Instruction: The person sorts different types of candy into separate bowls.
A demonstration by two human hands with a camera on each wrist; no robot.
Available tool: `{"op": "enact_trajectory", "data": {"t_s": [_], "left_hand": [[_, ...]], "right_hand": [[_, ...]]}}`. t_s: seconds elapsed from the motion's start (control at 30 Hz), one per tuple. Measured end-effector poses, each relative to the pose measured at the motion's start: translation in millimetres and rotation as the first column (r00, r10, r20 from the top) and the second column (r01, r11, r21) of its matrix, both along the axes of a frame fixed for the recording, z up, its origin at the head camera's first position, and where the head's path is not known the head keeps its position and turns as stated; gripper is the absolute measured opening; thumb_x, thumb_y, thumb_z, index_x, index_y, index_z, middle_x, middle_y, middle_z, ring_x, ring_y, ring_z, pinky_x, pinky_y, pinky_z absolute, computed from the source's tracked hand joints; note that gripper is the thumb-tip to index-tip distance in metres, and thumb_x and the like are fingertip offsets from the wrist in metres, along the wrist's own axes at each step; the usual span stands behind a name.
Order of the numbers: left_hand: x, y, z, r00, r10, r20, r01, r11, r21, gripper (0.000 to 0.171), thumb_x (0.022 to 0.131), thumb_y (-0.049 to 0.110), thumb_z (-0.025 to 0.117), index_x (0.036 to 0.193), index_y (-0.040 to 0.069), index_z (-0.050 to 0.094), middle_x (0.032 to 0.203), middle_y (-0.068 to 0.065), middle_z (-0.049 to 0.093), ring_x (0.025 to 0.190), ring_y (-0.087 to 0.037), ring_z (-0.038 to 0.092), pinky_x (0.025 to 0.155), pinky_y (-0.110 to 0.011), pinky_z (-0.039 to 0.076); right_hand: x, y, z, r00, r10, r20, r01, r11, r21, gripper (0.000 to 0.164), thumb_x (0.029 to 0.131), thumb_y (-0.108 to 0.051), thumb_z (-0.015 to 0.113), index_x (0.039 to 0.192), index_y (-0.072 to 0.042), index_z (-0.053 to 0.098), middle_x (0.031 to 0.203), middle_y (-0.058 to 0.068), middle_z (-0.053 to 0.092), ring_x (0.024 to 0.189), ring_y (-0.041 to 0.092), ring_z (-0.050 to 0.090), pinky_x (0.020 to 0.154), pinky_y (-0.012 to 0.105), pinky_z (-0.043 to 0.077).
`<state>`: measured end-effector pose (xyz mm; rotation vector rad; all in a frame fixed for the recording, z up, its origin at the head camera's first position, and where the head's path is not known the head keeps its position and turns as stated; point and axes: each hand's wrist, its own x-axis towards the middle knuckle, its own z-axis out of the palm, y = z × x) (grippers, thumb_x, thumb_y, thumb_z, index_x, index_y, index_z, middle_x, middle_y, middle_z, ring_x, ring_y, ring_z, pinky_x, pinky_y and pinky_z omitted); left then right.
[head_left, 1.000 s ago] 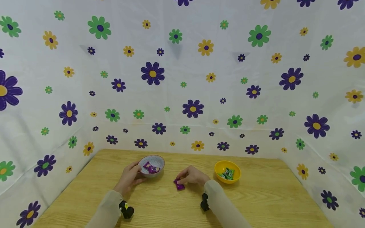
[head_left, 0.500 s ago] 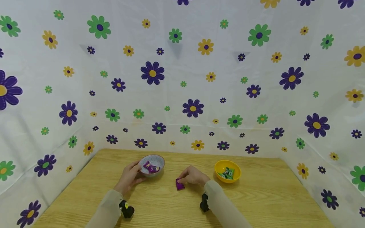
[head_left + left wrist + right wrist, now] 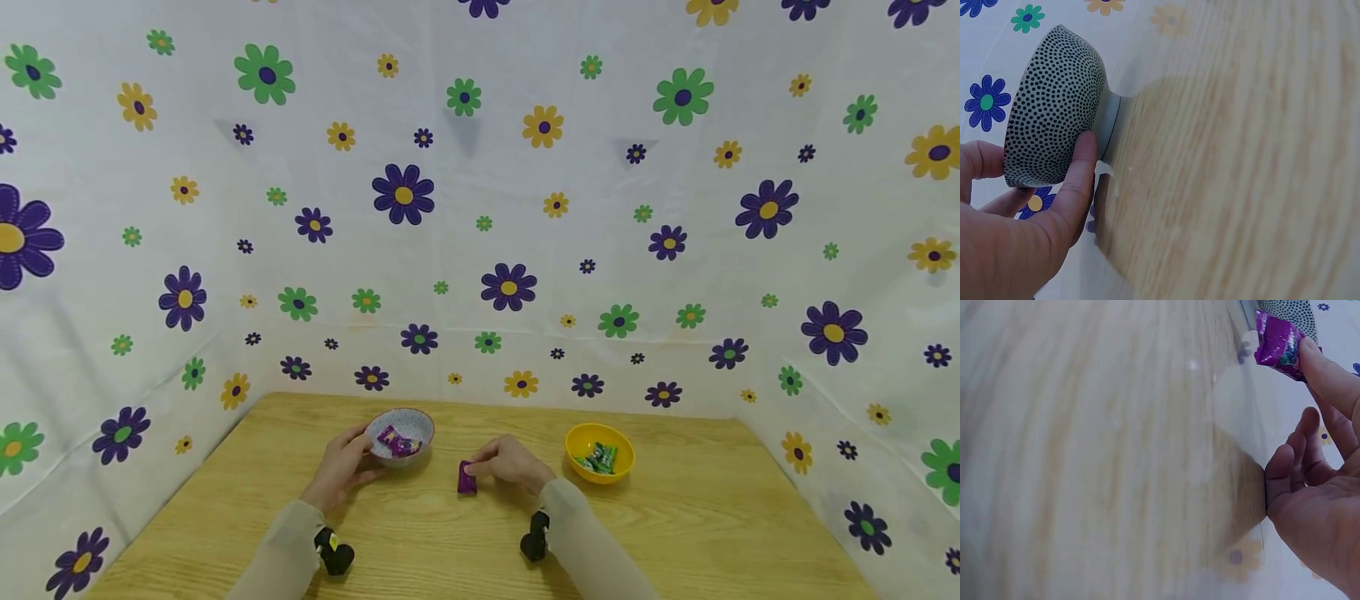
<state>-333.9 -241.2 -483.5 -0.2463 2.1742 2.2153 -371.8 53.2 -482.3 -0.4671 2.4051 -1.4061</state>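
Observation:
My left hand [image 3: 337,472] holds a small dotted bowl [image 3: 1054,106] at its left side. The thumb lies along the outer wall near the foot, and other fingers are at the rim. Inside this bowl lie purple-wrapped candies [image 3: 400,443]. To the right, my right hand [image 3: 513,464] pinches one purple-wrapped candy [image 3: 1280,344] between thumb and forefinger, close over the table. The remaining fingers of that hand are curled in, with the little-finger side down at the wood. Part of the candy is hidden behind the thumb.
A yellow bowl [image 3: 592,431] with green-wrapped candies [image 3: 602,457] stands right of my right hand. The wooden table [image 3: 420,542] ends at a white flower-printed curtain [image 3: 465,250] behind and on both sides.
The purple candy has turned more upright in my right fingers and shifted slightly, first right, then back left. My left hand and the dotted bowl stay where they were.

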Motion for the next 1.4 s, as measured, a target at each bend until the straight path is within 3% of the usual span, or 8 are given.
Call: {"op": "enact_trajectory", "data": {"t_s": [0.37,0.83,1.03,1.13,1.4], "left_hand": [[0.1,1,2.1,1.0,0.0,-0.005,0.0,1.0,-0.01,0.055,0.098,0.009,0.038,0.151,-0.003,0.028,0.146,-0.031,0.037,0.113,-0.033,0.056,0.091,-0.047,0.054],[-1.3,-1,-1.4,1.0,0.004,-0.004,-0.004,1.0,-0.004,0.056,0.097,0.01,0.038,0.151,-0.002,0.027,0.147,-0.03,0.037,0.115,-0.035,0.054,0.091,-0.047,0.054],[-1.0,1,-1.0,1.0,-0.002,-0.007,0.002,1.0,-0.001,0.055,0.098,0.011,0.038,0.151,-0.003,0.027,0.148,-0.031,0.036,0.12,-0.037,0.051,0.091,-0.047,0.054],[-1.6,0,-2.6,1.0,0.001,-0.009,-0.001,1.0,0.002,0.054,0.098,0.011,0.038,0.15,-0.002,0.028,0.147,-0.03,0.037,0.119,-0.037,0.052,0.09,-0.046,0.054],[-3.3,-3,-5.8,1.0,0.0,-0.019,0.001,1.0,0.016,0.054,0.098,0.01,0.039,0.15,-0.003,0.029,0.146,-0.031,0.039,0.109,-0.03,0.058,0.09,-0.047,0.054]], "right_hand": [[-1.5,-8,-2.9,0.999,-0.039,-0.012,0.037,0.994,-0.105,0.019,0.086,-0.022,0.076,0.096,-0.006,0.077,0.096,0.001,0.068,0.086,0.016,0.05,0.072,0.027,0.039],[0.9,-29,-7.1,0.994,-0.105,-0.015,0.097,0.959,-0.265,0.024,0.086,-0.025,0.076,0.096,-0.004,0.076,0.082,-0.005,0.064,0.07,0.014,0.049,0.061,0.024,0.039],[3.6,-40,-4.8,0.994,-0.107,-0.015,0.096,0.941,-0.324,0.024,0.089,-0.021,0.073,0.099,0.0,0.074,0.087,-0.004,0.064,0.076,0.015,0.048,0.066,0.027,0.04],[11.5,-44,4.3,0.993,-0.116,-0.006,0.107,0.932,-0.345,0.022,0.09,-0.017,0.071,0.1,0.003,0.073,0.087,-0.003,0.064,0.077,0.016,0.049,0.068,0.028,0.041],[4.2,-56,-1.0,0.989,-0.145,0.015,0.14,0.917,-0.374,0.023,0.088,-0.022,0.074,0.097,-0.002,0.075,0.087,-0.003,0.068,0.08,0.015,0.051,0.071,0.03,0.046]]}}
